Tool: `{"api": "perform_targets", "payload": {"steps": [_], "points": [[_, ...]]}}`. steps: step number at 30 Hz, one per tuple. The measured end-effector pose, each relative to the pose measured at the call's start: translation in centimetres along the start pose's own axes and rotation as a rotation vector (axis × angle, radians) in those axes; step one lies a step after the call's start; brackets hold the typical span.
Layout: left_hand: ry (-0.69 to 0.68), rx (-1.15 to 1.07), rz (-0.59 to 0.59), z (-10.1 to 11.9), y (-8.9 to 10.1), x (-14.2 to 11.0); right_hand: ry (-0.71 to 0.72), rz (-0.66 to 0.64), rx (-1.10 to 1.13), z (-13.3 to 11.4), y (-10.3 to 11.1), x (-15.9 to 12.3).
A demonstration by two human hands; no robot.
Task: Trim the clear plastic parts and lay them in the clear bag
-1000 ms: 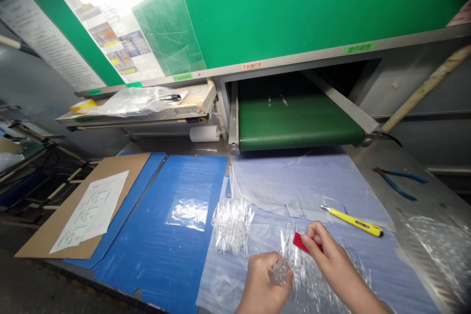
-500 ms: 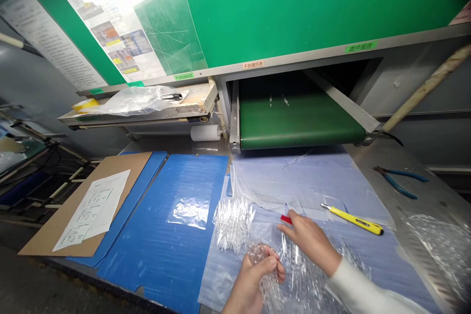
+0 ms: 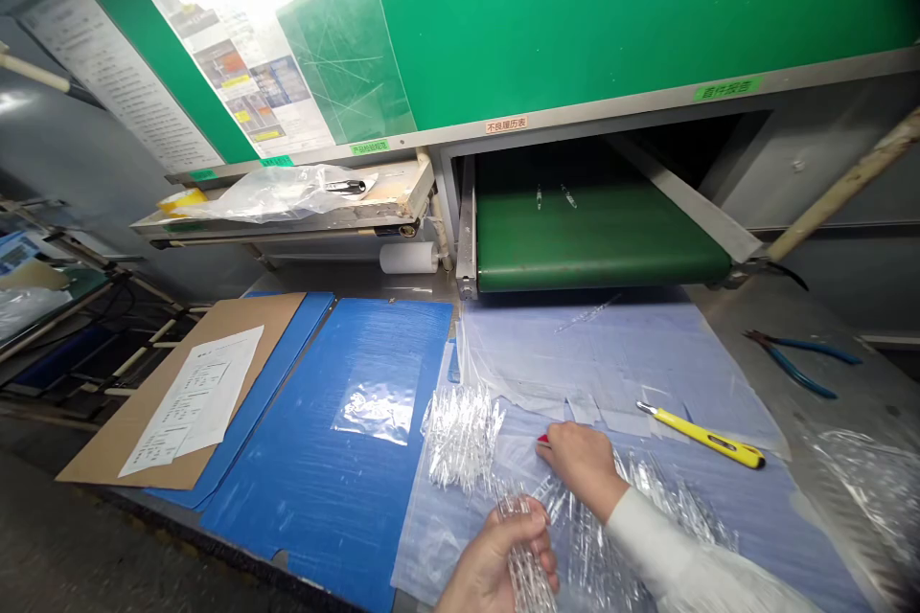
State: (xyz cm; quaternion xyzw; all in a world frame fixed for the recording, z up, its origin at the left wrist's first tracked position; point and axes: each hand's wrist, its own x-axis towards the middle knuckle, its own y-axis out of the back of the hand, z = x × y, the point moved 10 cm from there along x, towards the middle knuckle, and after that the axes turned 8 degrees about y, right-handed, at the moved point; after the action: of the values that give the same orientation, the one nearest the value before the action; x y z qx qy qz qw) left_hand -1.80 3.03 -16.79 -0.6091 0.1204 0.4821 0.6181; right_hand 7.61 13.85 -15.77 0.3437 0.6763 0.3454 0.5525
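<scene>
My left hand (image 3: 493,551) is wrapped round a bundle of thin clear plastic pieces (image 3: 530,579), whose tips stick out above the thumb. My right hand (image 3: 581,462) is closed on a small red object (image 3: 543,441); only its end shows beside the fingers, and its kind is unclear. A stacked heap of the same clear pieces (image 3: 464,441) lies left of that hand, on the bluish plastic sheet (image 3: 524,345). Below my right hand and forearm spreads a larger pile of clear pieces (image 3: 600,546), partly hidden by the sleeve.
A yellow utility knife (image 3: 708,436) and blue-handled pliers (image 3: 801,362) lie to the right, near crumpled clear plastic (image 3: 862,469). Ahead, a green conveyor belt (image 3: 596,244) carries two small clear pieces. Blue boards (image 3: 309,460) and cardboard (image 3: 179,421) with papers lie left.
The bundle in my left hand stands more upright and is gripped more tightly. My right hand has turned, its fingers now curled in with the red object. The view has shifted slightly.
</scene>
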Motion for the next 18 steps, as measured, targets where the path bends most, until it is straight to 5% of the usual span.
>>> {"api": "perform_targets", "payload": {"steps": [9, 15, 18], "points": [[-0.192, 0.21, 0.062, 3.1, 1.1, -0.4, -0.033, -0.035, -0.03, -0.2, -0.1, 0.2], [-0.382, 0.818, 0.279, 6.3, 0.4, -0.6, -0.012, -0.039, 0.038, -0.4, -0.6, 0.1], [-0.409, 0.916, 0.352, 7.0, 0.7, 0.0, 0.029, -0.027, 0.11, 0.0, -1.2, -0.3]]}}
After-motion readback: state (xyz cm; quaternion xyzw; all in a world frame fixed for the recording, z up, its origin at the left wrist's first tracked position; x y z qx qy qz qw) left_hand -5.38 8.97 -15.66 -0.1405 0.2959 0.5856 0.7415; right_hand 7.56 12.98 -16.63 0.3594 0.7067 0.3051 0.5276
